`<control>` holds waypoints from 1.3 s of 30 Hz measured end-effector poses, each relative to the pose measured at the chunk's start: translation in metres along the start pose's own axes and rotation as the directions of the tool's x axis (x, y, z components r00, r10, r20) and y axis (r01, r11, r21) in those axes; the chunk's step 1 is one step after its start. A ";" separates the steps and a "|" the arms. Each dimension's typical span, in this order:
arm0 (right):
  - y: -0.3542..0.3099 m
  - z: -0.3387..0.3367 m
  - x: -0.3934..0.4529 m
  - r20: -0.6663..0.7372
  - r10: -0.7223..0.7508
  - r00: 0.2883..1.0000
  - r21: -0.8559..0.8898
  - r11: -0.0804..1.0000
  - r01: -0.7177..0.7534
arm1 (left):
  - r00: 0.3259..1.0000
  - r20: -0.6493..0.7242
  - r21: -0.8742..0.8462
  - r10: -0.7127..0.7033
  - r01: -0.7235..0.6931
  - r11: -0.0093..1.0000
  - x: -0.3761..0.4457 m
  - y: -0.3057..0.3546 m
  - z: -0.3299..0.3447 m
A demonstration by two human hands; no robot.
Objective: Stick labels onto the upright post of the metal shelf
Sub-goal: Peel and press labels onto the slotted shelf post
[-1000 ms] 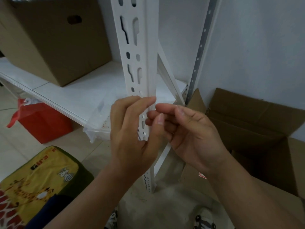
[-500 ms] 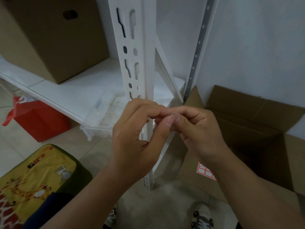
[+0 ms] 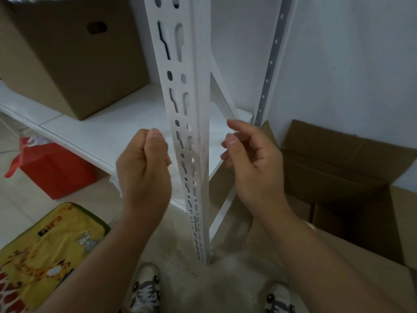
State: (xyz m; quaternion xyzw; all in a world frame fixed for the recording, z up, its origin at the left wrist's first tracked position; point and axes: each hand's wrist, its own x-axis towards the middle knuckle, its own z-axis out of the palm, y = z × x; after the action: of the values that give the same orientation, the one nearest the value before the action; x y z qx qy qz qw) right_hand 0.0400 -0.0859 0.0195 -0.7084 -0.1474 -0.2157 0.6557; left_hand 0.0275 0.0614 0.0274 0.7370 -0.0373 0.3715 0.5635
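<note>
Either side of the white perforated steel post (image 3: 191, 141), two hands raised level and apart, neither touching it. Left hand (image 3: 144, 170) curled into a loose fist, thumb laid over the bent fingers; whether anything is pinched inside cannot be told. Right hand (image 3: 250, 159) half-curled, thumb and forefinger drawn close as if nipping something thin and pale, perhaps a label or its clear backing, too faint to confirm. Held this way, probably, to ready the next sticker before pressing it to the post's flat face. No label visible on the post itself from this angle.

Beyond the hands: post of painted angle-iron, matt white, punched with keyhole slots and round holes, scuffed grey along its corner. Behind it, smooth white shelf board (image 3: 108, 129) carrying a closed brown corrugated cardboard box (image 3: 67, 55) with an oval hand-hole. Right of the post, an open brown cardboard carton (image 3: 338, 168) on the floor. Lower left, a red plastic bag (image 3: 52, 168) and a yellow cartoon-printed cushion (image 3: 45, 251).
</note>
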 end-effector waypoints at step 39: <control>0.010 0.020 0.008 0.112 -0.034 0.993 -0.007 0.999 0.035 | 0.759 0.220 -0.172 -0.613 0.649 0.741 0.008 -0.024 0.037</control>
State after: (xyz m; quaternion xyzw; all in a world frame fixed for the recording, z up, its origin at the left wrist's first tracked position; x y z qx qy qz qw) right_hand 0.0542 -0.0680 0.0145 -0.7197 -0.1952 -0.1877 0.6393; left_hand 0.0634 0.0409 0.0092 0.6583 0.1287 0.0948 0.7356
